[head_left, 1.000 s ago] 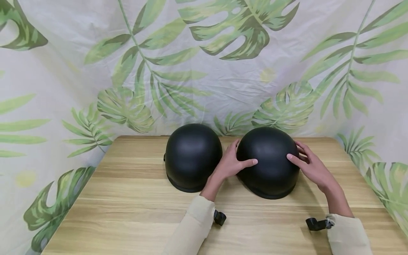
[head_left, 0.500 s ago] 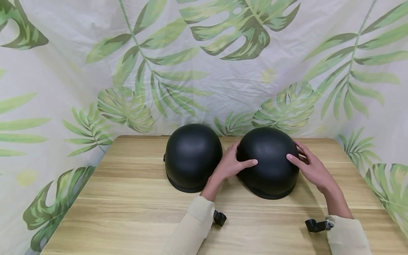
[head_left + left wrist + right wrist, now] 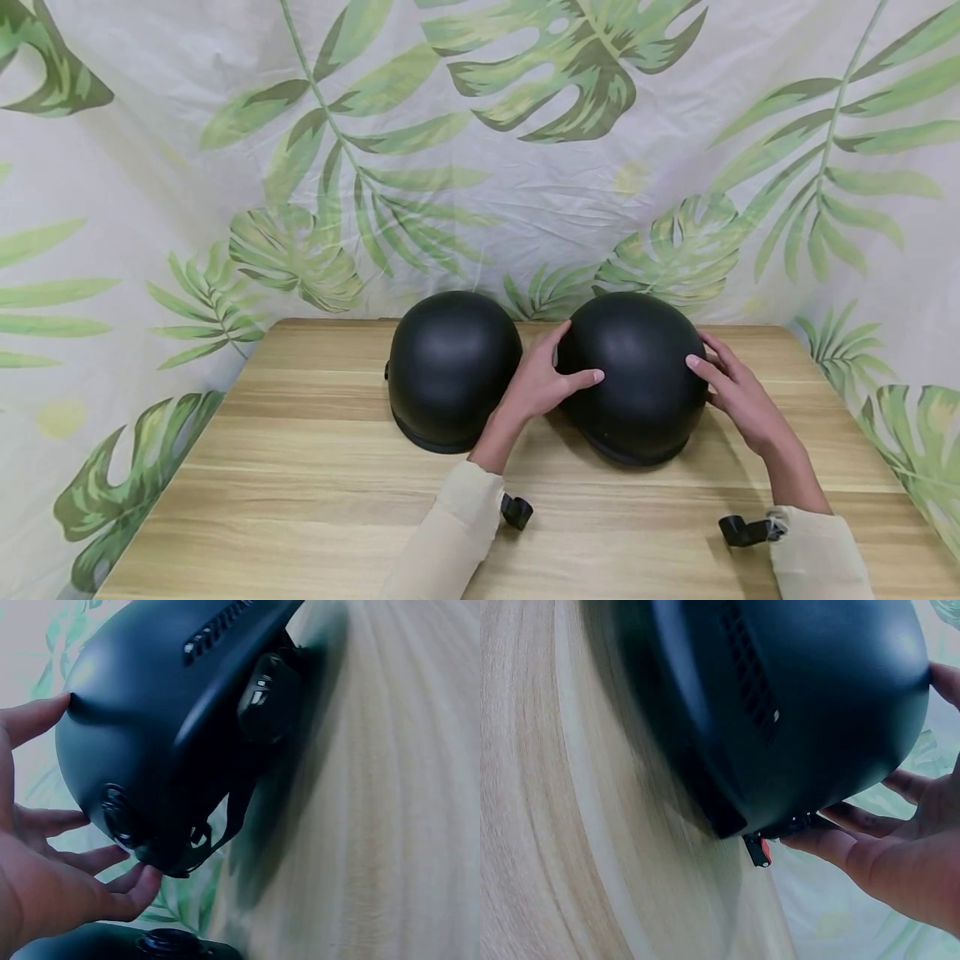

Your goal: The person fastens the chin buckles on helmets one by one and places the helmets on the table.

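Both hands hold the right-hand black helmet [image 3: 630,375] between them. My left hand [image 3: 542,379] grips its left side, thumb on the near face and fingers behind. On the opposite side my right hand [image 3: 738,396] grips it the same way. A dark strap [image 3: 238,810] hangs under the rim in the left wrist view, where the helmet looks tilted with a gap to the table below. The right wrist view shows a small black and red buckle [image 3: 759,850] below the rim. A second black helmet [image 3: 450,367] sits on the table just left of my left hand.
The wooden table [image 3: 300,500] carries both helmets near its back edge. Behind and beside it hangs a leaf-patterned cloth [image 3: 465,208]. Black mounts, one being the left mount [image 3: 516,512], stick out from both sleeves.
Over the last half second the right-hand helmet has risen slightly and tipped, its top moving up. Both hands shifted a little with it. The left-hand helmet stays in place.
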